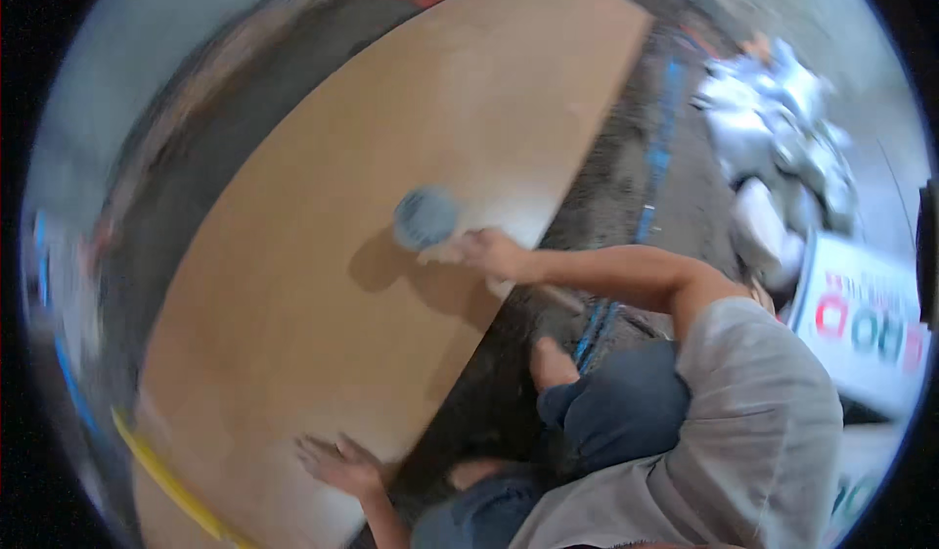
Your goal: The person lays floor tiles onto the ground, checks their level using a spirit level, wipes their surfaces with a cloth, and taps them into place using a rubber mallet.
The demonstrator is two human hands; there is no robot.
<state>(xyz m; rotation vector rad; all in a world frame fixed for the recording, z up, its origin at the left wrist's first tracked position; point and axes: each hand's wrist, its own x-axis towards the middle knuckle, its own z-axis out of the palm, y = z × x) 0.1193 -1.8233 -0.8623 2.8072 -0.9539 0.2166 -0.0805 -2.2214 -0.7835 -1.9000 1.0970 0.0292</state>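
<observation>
Right hand (489,252) fingers closed around a blurry grey round pad (426,218) on the tan board (323,255), left hand (337,466) spread flat on board's near edge.

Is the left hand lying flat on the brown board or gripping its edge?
Flat. The left hand lies palm down with fingers spread on the brown board near its lower edge; nothing is curled around the edge.

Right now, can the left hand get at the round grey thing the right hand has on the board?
Probably yes, with a long reach. The left hand lies flat on the near end of the brown board; the round grey thing sits farther up under the right hand, with bare board between.
</observation>
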